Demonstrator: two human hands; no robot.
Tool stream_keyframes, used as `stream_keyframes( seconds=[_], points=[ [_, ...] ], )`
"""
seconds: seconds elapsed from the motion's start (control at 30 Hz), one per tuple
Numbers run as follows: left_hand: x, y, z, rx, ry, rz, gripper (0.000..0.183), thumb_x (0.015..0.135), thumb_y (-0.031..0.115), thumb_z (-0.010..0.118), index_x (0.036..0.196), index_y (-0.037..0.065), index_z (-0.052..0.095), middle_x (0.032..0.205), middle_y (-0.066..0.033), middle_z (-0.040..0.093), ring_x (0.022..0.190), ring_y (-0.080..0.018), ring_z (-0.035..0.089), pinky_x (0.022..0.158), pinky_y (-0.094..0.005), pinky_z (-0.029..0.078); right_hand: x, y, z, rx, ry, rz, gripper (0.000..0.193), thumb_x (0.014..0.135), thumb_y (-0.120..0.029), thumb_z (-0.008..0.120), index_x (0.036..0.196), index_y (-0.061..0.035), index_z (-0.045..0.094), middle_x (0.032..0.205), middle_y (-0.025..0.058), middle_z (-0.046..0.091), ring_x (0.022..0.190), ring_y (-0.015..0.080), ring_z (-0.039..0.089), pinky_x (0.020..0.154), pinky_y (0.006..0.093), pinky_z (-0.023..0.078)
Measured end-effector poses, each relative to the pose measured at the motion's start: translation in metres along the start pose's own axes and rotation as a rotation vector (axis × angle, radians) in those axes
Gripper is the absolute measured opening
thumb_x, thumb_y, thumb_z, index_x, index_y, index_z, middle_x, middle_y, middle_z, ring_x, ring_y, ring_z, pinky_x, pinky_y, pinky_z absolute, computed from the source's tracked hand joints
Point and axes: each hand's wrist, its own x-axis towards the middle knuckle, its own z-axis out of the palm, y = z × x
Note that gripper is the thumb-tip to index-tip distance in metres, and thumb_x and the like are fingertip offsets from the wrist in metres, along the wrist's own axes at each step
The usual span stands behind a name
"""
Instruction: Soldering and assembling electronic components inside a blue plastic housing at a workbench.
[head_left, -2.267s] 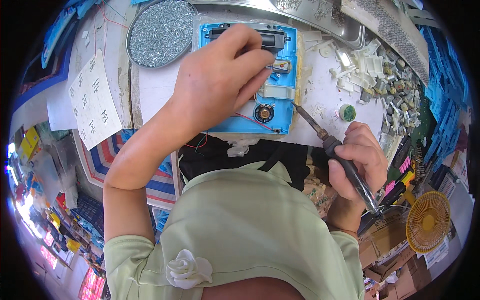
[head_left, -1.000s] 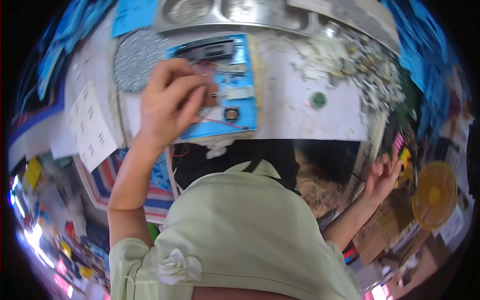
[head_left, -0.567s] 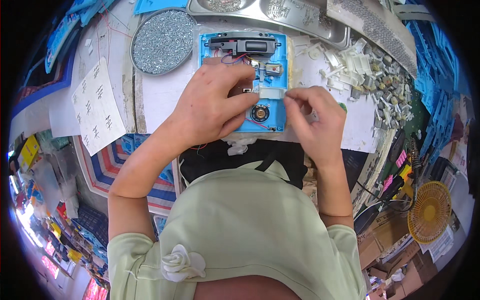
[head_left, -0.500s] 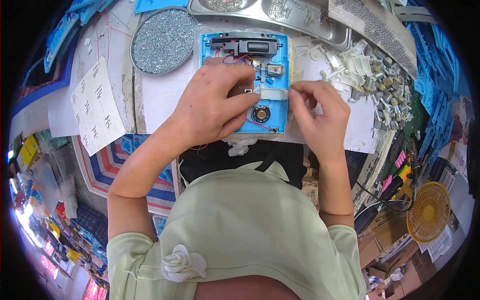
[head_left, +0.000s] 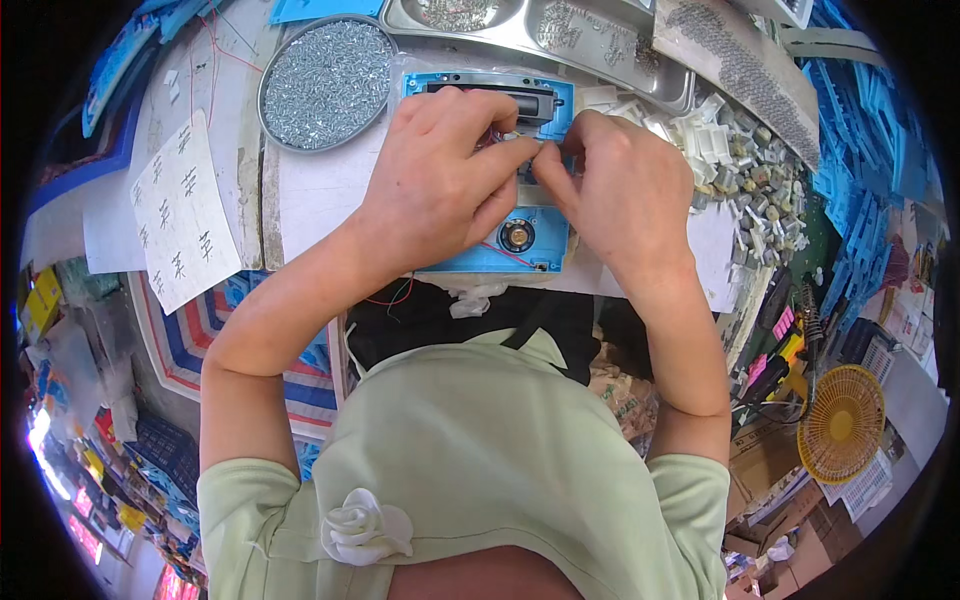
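A blue plastic housing (head_left: 470, 262) lies on the worktable in front of me, its inside facing up. A long black module (head_left: 538, 103) crosses its far end, and a small round speaker (head_left: 517, 235) sits near its front edge beside a thin red wire. My left hand (head_left: 430, 170) reaches over the housing from the left, fingers bent and pinched together. From the other side comes my right hand (head_left: 632, 190), thumb and forefinger closed. Their fingertips meet above the middle of the housing; what they pinch is too small and covered to make out.
A round tray of small screws (head_left: 325, 85) stands at the far left, with a metal parts tray (head_left: 590, 60) behind the housing. White plastic pieces (head_left: 705, 140) and small grey parts pile up at the right. Handwritten paper (head_left: 185, 215) lies left; blue plastic parts (head_left: 865, 150) stack far right.
My right hand has moved left and away from me, from the housing's right edge to over its middle. My left hand has shifted slightly farther off, and the fingertips now meet.
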Motion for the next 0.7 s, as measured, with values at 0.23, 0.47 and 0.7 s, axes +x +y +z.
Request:
stream_keyframes(
  seconds=[0.23,0.47,0.7],
  points=[
    [0.000,0.001,0.002,0.059,-0.044,0.006,0.032,0.072,0.010,0.073,0.104,0.011,0.076,0.097,-0.0036,0.057,0.088,-0.0233,0.056,0.086,-0.0403,0.040,0.004,0.016,0.002,0.219,-0.063,0.029,0.024,0.079,-0.025,0.071,0.073,-0.0022,0.068,0.069,0.0169,0.068,0.067,0.0370,0.070,0.064,0.0460,0.056],
    [-0.001,0.000,0.005,0.041,-0.019,0.018,0.030,0.072,0.011,0.073,0.102,0.011,0.076,0.099,-0.0035,0.058,0.090,-0.0231,0.057,0.088,-0.0405,0.038,0.004,0.003,0.004,-0.045,0.003,-0.128,0.018,0.078,-0.018,0.067,0.072,-0.0013,0.066,0.070,0.0182,0.069,0.070,0.0375,0.071,0.066,0.0474,0.056],
    [0.006,-0.014,-0.001,-0.139,0.012,-0.061,0.025,0.075,0.014,0.078,0.098,0.010,0.071,0.102,-0.0057,0.059,0.082,-0.0263,0.062,0.071,-0.0400,0.050,0.011,0.023,-0.004,0.241,-0.147,-0.127,0.018,0.084,-0.016,0.070,0.079,0.0021,0.069,0.068,0.0151,0.070,0.062,0.0281,0.070,0.058,0.0403,0.054]
  ],
)
